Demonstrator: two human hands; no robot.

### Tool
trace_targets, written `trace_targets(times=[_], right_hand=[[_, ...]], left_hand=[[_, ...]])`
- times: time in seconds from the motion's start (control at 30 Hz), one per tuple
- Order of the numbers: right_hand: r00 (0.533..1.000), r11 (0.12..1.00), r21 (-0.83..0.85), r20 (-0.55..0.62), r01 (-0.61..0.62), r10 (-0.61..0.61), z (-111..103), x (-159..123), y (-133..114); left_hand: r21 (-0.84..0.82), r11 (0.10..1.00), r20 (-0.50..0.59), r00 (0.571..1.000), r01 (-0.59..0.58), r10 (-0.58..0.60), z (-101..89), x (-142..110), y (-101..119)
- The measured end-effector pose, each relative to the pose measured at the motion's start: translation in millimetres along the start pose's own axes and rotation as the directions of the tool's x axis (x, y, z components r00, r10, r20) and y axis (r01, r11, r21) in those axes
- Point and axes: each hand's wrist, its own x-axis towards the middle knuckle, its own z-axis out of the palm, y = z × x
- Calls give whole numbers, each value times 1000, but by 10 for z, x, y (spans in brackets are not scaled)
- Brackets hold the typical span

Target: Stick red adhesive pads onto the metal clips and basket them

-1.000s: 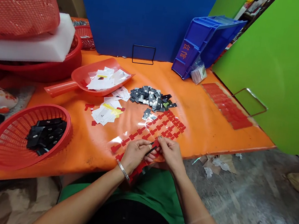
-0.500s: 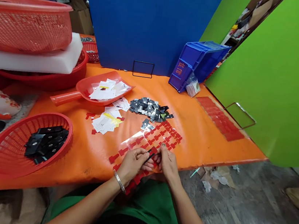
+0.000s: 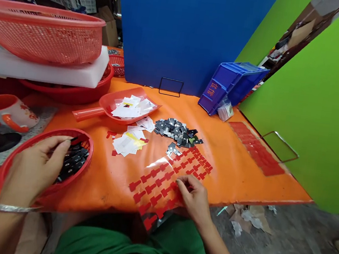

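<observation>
1. Head view has the left hand over the red basket, fingers apparently pinching a thin black piece above the other black parts. Palm hides part of that grip, so I'd call it likely, not certain.

2. Keep that pinch light and on the edges imo. Thumb smeared across the flat face could mark it or scuff whatever's on there.

3. Get low before letting go. Those parts are heaped and overlapping, so a drop from up high could scrape one against another. Watch the wrist bracelet near the rim too.

4. Right hand is at the clear sheet with the red T-shaped cutouts, thumb and index close together. Can't tell if they've got a cutout or just rest on the sheet.

5. For peeling, I'd lift from one corner, slow and shallow, so the narrow stem doesn't stretch or fold. Sheet hangs past the counter edge, so it could slide if tugged.

6. Metal pieces sit heaped just beyond the sheet. Pick singles; they look easy to snag together.
</observation>
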Motion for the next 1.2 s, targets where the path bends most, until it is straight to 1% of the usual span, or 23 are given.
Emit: trace_targets(times=[0.03, 0.07, 0.13, 0.2, 0.23, 0.27, 0.33, 0.4, 0.47, 0.57, 0.67, 0.73, 0.77, 0.83, 0.9, 0.93, 1.0, 1.03, 1.07, 1.1, 1.13, 1.2], right_hand=[[999, 999, -14, -22, 43, -43, -27, 64, -34], [996, 996, -39, -40, 84, -86, -44, 147, -55], [986, 982, -112, -44, 153, -159, -39, 363, -50], [977, 959, -199, -23, 201, -210, 18, 618, 11], [974, 946, -244, -15, 215, -225, 60, 747, 52], [973, 932, -285, 7, 223, -231, 105, 869, 93], [978, 910, -360, 56, 207, -200, 188, 1078, 158], [982, 886, -424, 111, 188, -155, 243, 1226, 193], [982, 878, -448, 150, 168, -111, 268, 1322, 206], [989, 918, -383, 137, 103, -54, 275, 1405, 200], [996, 971, -233, 83, 58, -40, 257, 1423, 132], [994, 995, -65, 83, 78, -73, 220, 1372, 26], [990, 994, 34, 99, 100, -103, 191, 1321, -44], [971, 965, 212, 149, 155, -189, 121, 1170, -199], [941, 924, 339, 217, 177, -260, 49, 968, -337], [927, 904, 390, 244, 175, -285, 21, 858, -388], [903, 880, 451, 302, 147, -306, -10, 643, -440], [895, 875, 466, 325, 129, -305, -13, 544, -444], [895, 873, 475, 335, 109, -294, -9, 456, -435], [905, 872, 482, 328, 87, -271, -1, 379, -417], [924, 871, 488, 302, 60, -234, 9, 314, -395], [966, 871, 490, 234, -17, -113, 28, 219, -345]], left_hand=[[90, 996, -15, 1000, 8, -7, -22, 5, -98], [136, 991, -17, 1000, 16, -14, -32, -3, -157], [114, 993, -49, 998, -38, 44, -18, -52, -163], [15, 992, -82, 989, -121, 122, 38, -136, -47], [-52, 984, -75, 984, -168, 164, 79, -186, 40], [-127, 968, -54, 976, -218, 212, 128, -236, 135], [-267, 920, 8, 953, -288, 301, 239, -330, 319], [-373, 878, 72, 934, -300, 349, 357, -405, 465], [-452, 851, 131, 924, -268, 360, 467, -463, 559], [-545, 819, 226, 910, -179, 349, 607, -537, 624], [-611, 791, 360, 885, -17, 297, 725, -582, 647], [-641, 757, 447, 863, 126, 234, 792, -584, 666], [-657, 727, 483, 852, 200, 202, 822, -576, 682], [-697, 624, 546, 825, 352, 145, 871, -551, 729], [-714, 490, 619, 778, 500, 108, 908, -528, 798], [-703, 426, 664, 740, 570, 106, 923, -524, 838], [-644, 331, 756, 639, 689, 141, 956, -538, 914], [-608, 297, 792, 588, 736, 165, 973, -556, 947], [-576, 266, 817, 547, 773, 181, 993, -580, 974], [-555, 237, 832, 525, 798, 181, 1013, -607, 995], [-546, 212, 837, 521, 810, 165, 1034, -634, 1009], [-558, 186, 830, 548, 809, 109, 1069, -682, 1027]])
